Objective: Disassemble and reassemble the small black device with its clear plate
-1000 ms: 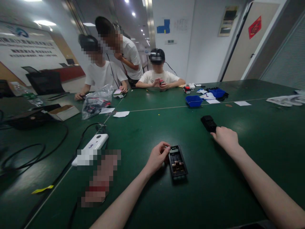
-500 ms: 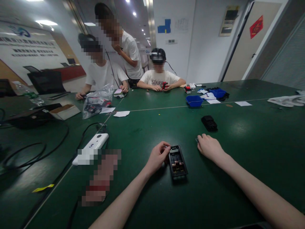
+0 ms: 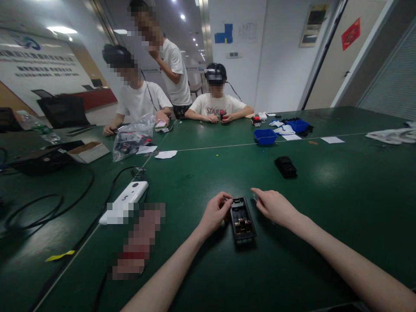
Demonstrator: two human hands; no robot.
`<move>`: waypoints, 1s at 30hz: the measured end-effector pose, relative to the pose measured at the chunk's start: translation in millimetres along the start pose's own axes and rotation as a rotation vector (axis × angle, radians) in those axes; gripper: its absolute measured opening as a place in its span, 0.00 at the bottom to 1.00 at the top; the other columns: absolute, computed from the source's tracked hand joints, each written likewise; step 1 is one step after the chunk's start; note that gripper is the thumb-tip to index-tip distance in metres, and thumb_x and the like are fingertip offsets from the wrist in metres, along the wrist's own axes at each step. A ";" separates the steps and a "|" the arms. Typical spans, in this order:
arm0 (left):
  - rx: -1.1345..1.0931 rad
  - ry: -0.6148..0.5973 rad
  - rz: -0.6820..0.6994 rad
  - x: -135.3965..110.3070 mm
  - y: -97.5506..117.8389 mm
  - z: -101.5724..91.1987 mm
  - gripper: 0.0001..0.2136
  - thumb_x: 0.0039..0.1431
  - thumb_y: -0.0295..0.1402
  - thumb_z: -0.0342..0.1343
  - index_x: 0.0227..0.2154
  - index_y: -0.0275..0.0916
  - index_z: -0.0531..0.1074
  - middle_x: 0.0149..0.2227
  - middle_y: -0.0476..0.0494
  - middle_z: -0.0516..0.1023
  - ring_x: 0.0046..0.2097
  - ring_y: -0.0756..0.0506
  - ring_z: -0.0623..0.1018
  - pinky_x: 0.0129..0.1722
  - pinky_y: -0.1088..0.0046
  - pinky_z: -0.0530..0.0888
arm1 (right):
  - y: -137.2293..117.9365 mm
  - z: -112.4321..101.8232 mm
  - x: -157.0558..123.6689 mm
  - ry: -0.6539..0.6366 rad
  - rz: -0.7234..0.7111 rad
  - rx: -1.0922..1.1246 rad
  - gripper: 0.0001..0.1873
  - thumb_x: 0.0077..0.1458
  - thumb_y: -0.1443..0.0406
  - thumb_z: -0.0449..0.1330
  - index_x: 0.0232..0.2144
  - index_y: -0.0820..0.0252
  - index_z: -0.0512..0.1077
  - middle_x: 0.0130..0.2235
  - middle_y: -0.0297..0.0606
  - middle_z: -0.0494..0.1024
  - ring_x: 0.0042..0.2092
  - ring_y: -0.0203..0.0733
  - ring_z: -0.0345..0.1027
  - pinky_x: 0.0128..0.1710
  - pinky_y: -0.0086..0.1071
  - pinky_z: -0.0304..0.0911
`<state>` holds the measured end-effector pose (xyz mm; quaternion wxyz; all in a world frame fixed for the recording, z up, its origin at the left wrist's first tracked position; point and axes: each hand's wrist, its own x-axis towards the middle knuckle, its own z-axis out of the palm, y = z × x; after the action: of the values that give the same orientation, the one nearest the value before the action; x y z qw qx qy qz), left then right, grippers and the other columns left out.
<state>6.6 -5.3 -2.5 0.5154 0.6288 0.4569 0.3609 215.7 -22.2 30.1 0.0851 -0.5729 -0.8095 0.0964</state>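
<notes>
An open black plastic case [image 3: 243, 220] lies on the green table in front of me, with coppery metal parts showing inside. My left hand [image 3: 216, 212] grips its upper left edge between thumb and fingers. To the right of the case, slightly apart from it, is my right hand [image 3: 276, 206]. Its index finger points toward the case while the other fingers curl under. Something small and shiny shows beneath those fingers, too hidden to name. Farther back on the right rests a black block-shaped object [image 3: 285, 167].
On the left are a white device marked 5 [image 3: 133, 194], a blurred reddish flat object [image 3: 139, 242], black cables and a yellow strip [image 3: 60, 256]. A plastic bag [image 3: 133, 136] and blue trays [image 3: 265, 137] sit farther off. Two people sit across the table; another stands behind them.
My right hand has moved left, closer to the black case, and its index finger now stretches out. My left hand and the case have stayed in place.
</notes>
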 end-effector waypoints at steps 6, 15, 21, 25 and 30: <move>0.034 -0.004 0.021 -0.2 0.4 -0.9 0.10 0.55 0.39 0.52 0.32 0.36 0.67 0.20 0.54 0.66 0.20 0.54 0.67 0.20 0.80 0.65 | 6.7 -2.4 1.4 0.045 -0.011 0.048 0.21 0.55 0.67 0.49 0.51 0.62 0.66 0.34 0.43 0.78 0.35 0.42 0.71 0.35 0.32 0.62; 0.015 -0.015 0.034 0.4 -4.4 -0.6 0.11 0.56 0.40 0.51 0.33 0.36 0.67 0.21 0.54 0.67 0.20 0.54 0.67 0.20 0.80 0.65 | 8.0 -11.1 6.4 0.226 0.116 0.851 0.17 0.52 0.61 0.55 0.45 0.60 0.64 0.32 0.37 0.77 0.26 0.36 0.69 0.23 0.31 0.64; 0.021 -0.006 0.029 0.6 -1.9 0.5 0.11 0.55 0.40 0.52 0.33 0.36 0.67 0.20 0.54 0.67 0.19 0.54 0.67 0.20 0.79 0.64 | -4.8 -4.7 7.8 0.106 0.158 1.361 0.25 0.42 0.65 0.64 0.43 0.59 0.60 0.35 0.36 0.76 0.29 0.36 0.71 0.27 0.31 0.67; 0.057 -0.023 0.043 0.6 -2.7 0.4 0.12 0.53 0.40 0.55 0.34 0.36 0.67 0.19 0.55 0.67 0.18 0.54 0.67 0.20 0.79 0.64 | -17.2 6.6 6.2 0.039 0.091 1.456 0.26 0.42 0.68 0.64 0.44 0.58 0.60 0.35 0.34 0.76 0.30 0.33 0.71 0.31 0.30 0.67; 0.085 -0.034 0.064 1.1 -5.7 0.1 0.13 0.52 0.40 0.56 0.35 0.36 0.66 0.19 0.55 0.67 0.19 0.53 0.68 0.21 0.78 0.65 | -27.1 17.6 5.2 0.008 0.037 1.475 0.25 0.43 0.70 0.64 0.43 0.58 0.61 0.33 0.33 0.76 0.30 0.34 0.72 0.32 0.30 0.67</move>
<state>5.9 -4.0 -8.1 0.4840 0.6705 0.4426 0.3469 184.9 -27.2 20.1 0.4497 -0.3808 -0.5239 0.6151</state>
